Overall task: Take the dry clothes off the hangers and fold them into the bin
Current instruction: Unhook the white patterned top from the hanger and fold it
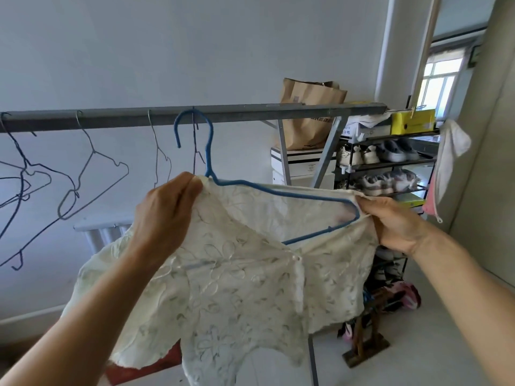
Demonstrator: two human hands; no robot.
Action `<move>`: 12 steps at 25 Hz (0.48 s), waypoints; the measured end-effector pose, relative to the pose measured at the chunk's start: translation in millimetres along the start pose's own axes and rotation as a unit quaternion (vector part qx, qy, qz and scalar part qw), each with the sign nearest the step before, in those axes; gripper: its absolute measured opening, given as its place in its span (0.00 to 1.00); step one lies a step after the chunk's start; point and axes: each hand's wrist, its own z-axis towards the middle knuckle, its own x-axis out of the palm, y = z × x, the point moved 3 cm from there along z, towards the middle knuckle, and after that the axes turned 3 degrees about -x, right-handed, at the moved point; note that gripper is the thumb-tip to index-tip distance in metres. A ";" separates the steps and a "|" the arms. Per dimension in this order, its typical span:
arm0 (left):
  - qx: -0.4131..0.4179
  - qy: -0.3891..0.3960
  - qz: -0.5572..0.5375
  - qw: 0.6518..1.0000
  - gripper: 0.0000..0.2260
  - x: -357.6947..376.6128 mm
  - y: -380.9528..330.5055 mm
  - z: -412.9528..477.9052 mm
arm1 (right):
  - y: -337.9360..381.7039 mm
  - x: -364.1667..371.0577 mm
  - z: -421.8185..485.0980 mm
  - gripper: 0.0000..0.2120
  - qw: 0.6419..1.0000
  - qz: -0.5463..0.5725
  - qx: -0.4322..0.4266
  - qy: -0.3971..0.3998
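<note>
Blouse (237, 288) half on hanger (306, 195) | left hand (167, 210) pinches collar | right hand (395, 227) pinches shoulder | arms raised

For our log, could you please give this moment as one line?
left hand grips blouse neckline; right hand grips shoulder; blue hanger partly inside blouse

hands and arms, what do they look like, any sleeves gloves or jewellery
Both are bare, with no gloves: the left hand and the right hand. The left forearm and right forearm are bare too, and no sleeve reaches into view. No watch, bracelet or ring shows on the wrists or on the fingers that can be seen.
</note>
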 end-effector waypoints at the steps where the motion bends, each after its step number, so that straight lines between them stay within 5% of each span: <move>1: 0.005 -0.004 0.003 1.000 0.17 0.1 1.5 -1.5 | -2.6 0.7 3.0 0.20 1.000 -0.014 0.021 -0.015; 4: -0.009 -0.032 0.001 0.999 0.14 2.6 8.0 -3.1 | -8.3 5.4 12.2 0.06 0.975 -0.196 0.014 -0.103; 7: -0.042 -0.041 -0.023 0.998 0.13 3.7 17.5 -1.7 | -13.7 14.1 10.4 0.02 0.934 -0.353 0.002 -0.061; 12: -0.034 -0.014 -0.015 0.999 0.13 5.5 12.5 -2.4 | -7.6 24.0 12.3 0.29 0.971 -0.238 -0.029 0.009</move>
